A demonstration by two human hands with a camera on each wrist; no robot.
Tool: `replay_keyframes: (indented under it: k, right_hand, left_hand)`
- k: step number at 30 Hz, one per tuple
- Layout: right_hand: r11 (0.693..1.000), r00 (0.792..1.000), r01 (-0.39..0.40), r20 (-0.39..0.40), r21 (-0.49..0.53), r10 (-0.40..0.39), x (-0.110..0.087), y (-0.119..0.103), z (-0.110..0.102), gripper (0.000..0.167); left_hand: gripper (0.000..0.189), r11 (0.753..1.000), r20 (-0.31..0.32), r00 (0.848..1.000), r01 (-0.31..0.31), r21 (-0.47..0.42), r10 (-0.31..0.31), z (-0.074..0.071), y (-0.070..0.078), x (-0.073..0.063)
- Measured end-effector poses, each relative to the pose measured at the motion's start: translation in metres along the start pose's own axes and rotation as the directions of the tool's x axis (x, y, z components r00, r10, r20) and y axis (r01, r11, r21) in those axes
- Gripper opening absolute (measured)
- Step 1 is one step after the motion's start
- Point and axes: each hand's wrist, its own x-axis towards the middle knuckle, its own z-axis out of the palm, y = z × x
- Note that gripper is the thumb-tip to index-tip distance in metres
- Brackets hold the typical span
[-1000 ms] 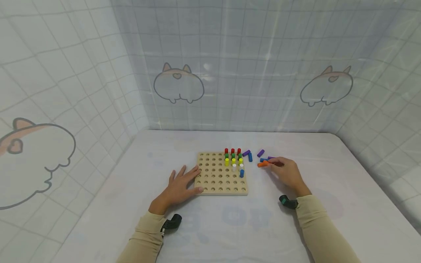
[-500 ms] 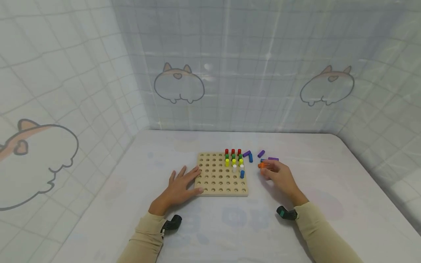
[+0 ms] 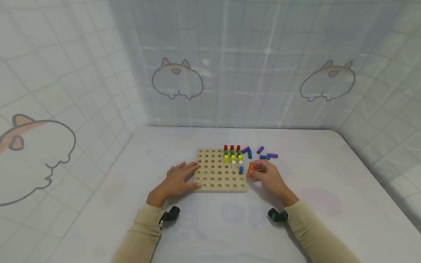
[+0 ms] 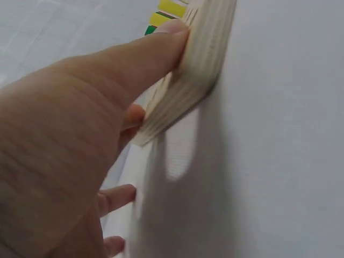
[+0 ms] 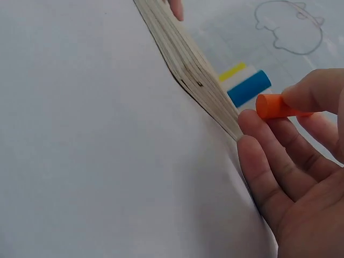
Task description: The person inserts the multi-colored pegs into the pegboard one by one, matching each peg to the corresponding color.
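Observation:
A square wooden pegboard [image 3: 219, 189] with rows of round holes lies on the table. My left hand [image 3: 177, 180] spreads over its left edge, thumb and fingertips on the rim. Beside the board's right edge, my right hand [image 3: 270, 179] pinches an orange peg [image 5: 273, 106] between thumb and fingers, roughly upright in the head view. Short rows of red pegs [image 3: 232, 147], green pegs [image 3: 232, 152] and yellow pegs [image 3: 232, 157] stand at the back right of the board. Two white pegs [image 3: 233, 164] and one blue peg [image 3: 241, 170] stand in front of them.
Loose purple pegs [image 3: 272, 155] and blue pegs [image 3: 264, 157] lie on the white-covered table [image 3: 223, 226] right of the board. Another bit of orange [image 3: 265, 160] shows just behind the right hand. A tiled-pattern curtain [image 3: 250, 95] rises behind the table.
My right hand has picked up the orange peg from among the loose ones, brought it left to the board's edge and turned it upright. The left hand stays on the board.

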Motion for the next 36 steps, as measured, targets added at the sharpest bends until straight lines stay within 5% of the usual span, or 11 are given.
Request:
replay_keyframes:
  k: [6, 22, 36]
  right_hand:
    - [1.0, 1.0, 0.008, 0.009, 0.015, -0.008, 0.0, 0.001, 0.007, 0.032]
    - [1.0, 1.0, -0.014, -0.027, -0.003, 0.014, -0.003, -0.009, 0.016, 0.029]
    - [0.995, 0.998, 0.055, -0.021, -0.084, -0.057, -0.003, -0.006, 0.02, 0.024]
  left_hand:
    - [0.085, 1.0, 0.051, 0.999, -0.019, 0.018, 0.018, -0.007, -0.003, 0.006]
    - [0.09, 0.996, 0.002, 0.996, -0.089, 0.019, 0.089, -0.008, -0.011, 0.013]
    - [0.091, 0.995, -0.017, 0.995, -0.103, -0.011, 0.103, 0.001, -0.017, 0.009]
